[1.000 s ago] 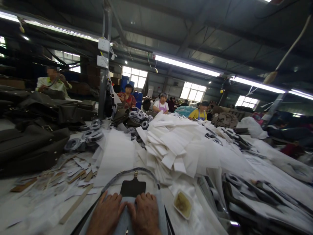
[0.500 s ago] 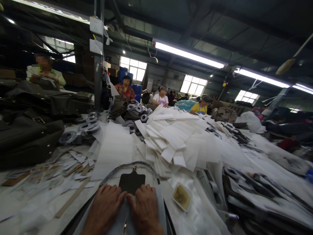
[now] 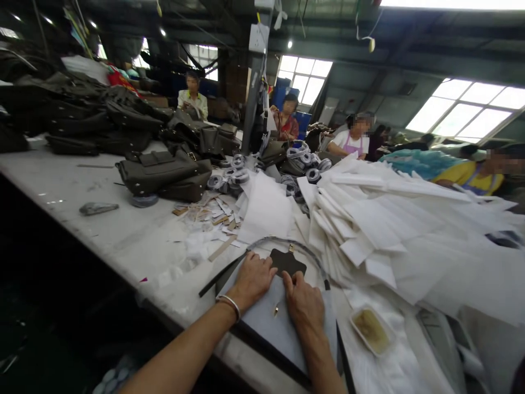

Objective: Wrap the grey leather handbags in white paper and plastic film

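Note:
A handbag lies flat on the table in front of me, its body covered by a pale grey sheet (image 3: 262,323). From its top edge sticks out a dark tab (image 3: 287,264) with a gold clasp (image 3: 291,248), and a wrapped handle (image 3: 315,253) arches behind it. My left hand (image 3: 255,278), a bracelet at the wrist, has its fingers curled over the bag's top edge left of the tab. On the right side my right hand (image 3: 304,306) grips the same edge, thumb pointing toward the tab. A small gold fitting (image 3: 276,312) shows through the sheet between my forearms.
White foam sheets (image 3: 377,219) are heaped to the right, near a shallow tray of yellowish stuff (image 3: 371,330). Dark bags (image 3: 168,174) and scraps (image 3: 223,213) lie to the left. The table edge (image 3: 102,251) runs diagonally at left. Several people sit beyond the table.
My view has swung to the left and tilted, showing more of the table's left side and both forearms. Both hands stay at the bag's top edge, with little visible shift.

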`<state>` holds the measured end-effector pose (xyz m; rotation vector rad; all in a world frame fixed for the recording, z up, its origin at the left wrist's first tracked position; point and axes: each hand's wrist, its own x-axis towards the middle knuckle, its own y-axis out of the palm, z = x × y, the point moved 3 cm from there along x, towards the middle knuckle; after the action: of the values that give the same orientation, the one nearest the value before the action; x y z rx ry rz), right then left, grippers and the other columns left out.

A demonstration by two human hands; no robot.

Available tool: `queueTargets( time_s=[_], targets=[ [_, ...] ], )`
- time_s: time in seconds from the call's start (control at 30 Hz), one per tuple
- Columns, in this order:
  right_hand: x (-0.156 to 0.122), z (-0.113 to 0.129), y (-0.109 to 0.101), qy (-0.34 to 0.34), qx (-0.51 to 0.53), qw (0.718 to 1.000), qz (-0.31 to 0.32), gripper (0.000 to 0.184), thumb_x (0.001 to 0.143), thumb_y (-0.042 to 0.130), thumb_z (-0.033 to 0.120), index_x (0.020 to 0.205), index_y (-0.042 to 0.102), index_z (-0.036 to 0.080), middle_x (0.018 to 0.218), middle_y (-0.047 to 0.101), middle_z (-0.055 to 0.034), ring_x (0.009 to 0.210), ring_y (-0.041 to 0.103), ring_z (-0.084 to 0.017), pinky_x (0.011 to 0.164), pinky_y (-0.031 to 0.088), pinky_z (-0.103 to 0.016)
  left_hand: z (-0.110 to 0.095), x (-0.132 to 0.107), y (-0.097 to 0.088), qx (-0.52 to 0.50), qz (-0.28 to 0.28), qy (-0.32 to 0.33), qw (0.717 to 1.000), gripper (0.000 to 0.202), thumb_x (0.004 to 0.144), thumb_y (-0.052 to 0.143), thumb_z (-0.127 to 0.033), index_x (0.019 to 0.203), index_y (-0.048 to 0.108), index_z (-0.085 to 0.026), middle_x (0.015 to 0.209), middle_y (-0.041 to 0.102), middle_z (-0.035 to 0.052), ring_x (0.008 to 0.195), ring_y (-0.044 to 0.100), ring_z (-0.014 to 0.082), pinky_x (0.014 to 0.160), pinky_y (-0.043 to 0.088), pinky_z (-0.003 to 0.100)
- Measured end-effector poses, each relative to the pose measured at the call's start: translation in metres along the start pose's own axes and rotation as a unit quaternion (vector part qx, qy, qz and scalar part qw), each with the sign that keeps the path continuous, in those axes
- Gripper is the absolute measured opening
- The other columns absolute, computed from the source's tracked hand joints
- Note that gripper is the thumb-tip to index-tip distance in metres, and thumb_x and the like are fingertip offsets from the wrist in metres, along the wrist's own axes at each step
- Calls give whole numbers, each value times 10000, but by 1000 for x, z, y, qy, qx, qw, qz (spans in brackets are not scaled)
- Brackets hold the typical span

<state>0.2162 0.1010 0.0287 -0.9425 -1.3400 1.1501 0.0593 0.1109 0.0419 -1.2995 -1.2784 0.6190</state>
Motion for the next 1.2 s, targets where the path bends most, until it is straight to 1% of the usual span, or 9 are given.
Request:
queueTargets(
  time_s=[0.13, 0.23, 0.37, 0.5, 0.57, 0.73, 0.83, 1.0, 1.2],
  targets=[
    [0, -6, 4, 30, 57, 989, -133, 636, 975, 361, 579, 1344, 464, 71, 1183, 644, -239, 1030, 632, -346, 816, 427, -411, -1, -2, 0, 2, 1, 9, 1000, 246, 1005, 463, -296, 1005, 618, -106, 884, 677, 128, 935, 602, 278, 903, 351, 452],
    [3, -11, 7, 63, 140, 978, -143, 794, 922, 423, 606, 1443, 340, 13, 1315, 546, -301, 1172, 555, -394, 899, 425, -461, -1, -2, -2, -6, 3, 17, 1000, 239, 999, 451, -269, 984, 618, -100, 893, 677, 137, 935, 599, 287, 917, 343, 467],
    [4, -24, 1, 122, 336, 929, -94, 871, 846, 549, 614, 1506, 273, 117, 1126, 669, -161, 1016, 634, -318, 869, 462, -420, -1, -3, -2, -31, -3, 17, 999, 242, 992, 439, -241, 921, 627, -106, 846, 672, 132, 905, 602, 277, 946, 333, 485],
    [0, -30, -15, 42, 471, 878, -74, 541, 932, 423, 583, 1242, 616, 185, 995, 686, -67, 956, 628, -234, 873, 466, -355, 1, -4, 3, -71, -24, 8, 997, 243, 965, 457, -212, 829, 634, -114, 807, 661, 130, 887, 602, 270, 975, 347, 496],
    [-3, -29, -20, -4, 464, 884, -63, 499, 980, 338, 537, 978, 701, 195, 931, 685, -54, 918, 625, -212, 835, 469, -326, 5, -4, 3, -93, -44, -7, 995, 196, 927, 477, -164, 811, 628, -116, 811, 651, 124, 891, 599, 264, 1005, 354, 496],
    [-6, -16, -18, -53, 384, 918, -83, 498, 986, 359, 528, 643, 560, 228, 714, 588, -8, 726, 566, -177, 767, 446, -311, 19, -10, -10, -162, -115, -44, 979, 364, 812, 336, 40, 1021, 587, -121, 989, 616, 111, 1000, 566, 221, 953, 450, 416],
    [-7, -6, -15, -78, 352, 929, -85, 451, 938, 476, 532, 598, 500, 236, 674, 533, 14, 697, 517, -172, 881, 409, -356, 14, -18, -22, -211, -117, 25, 970, 431, 800, 295, 61, 1039, 584, -150, 1049, 618, 93, 1079, 556, 188, 967, 459, 368],
    [-9, 2, -17, -101, 298, 945, -92, 364, 920, 522, 445, 621, 476, 242, 677, 493, 16, 719, 476, -183, 1000, 343, -413, -8, -33, -29, -266, -35, 206, 941, 245, 882, 426, -61, 844, 634, -186, 948, 681, 42, 953, 612, 141, 905, 481, 264],
    [-11, 7, -17, -136, 195, 967, -87, 287, 929, 532, 335, 661, 489, 239, 739, 531, 7, 752, 509, -177, 1081, 287, -431, -16, -32, -29, -262, 27, 275, 925, 263, 879, 449, -50, 738, 624, -187, 868, 697, 29, 839, 581, 140, 819, 478, 236]
  ],
)
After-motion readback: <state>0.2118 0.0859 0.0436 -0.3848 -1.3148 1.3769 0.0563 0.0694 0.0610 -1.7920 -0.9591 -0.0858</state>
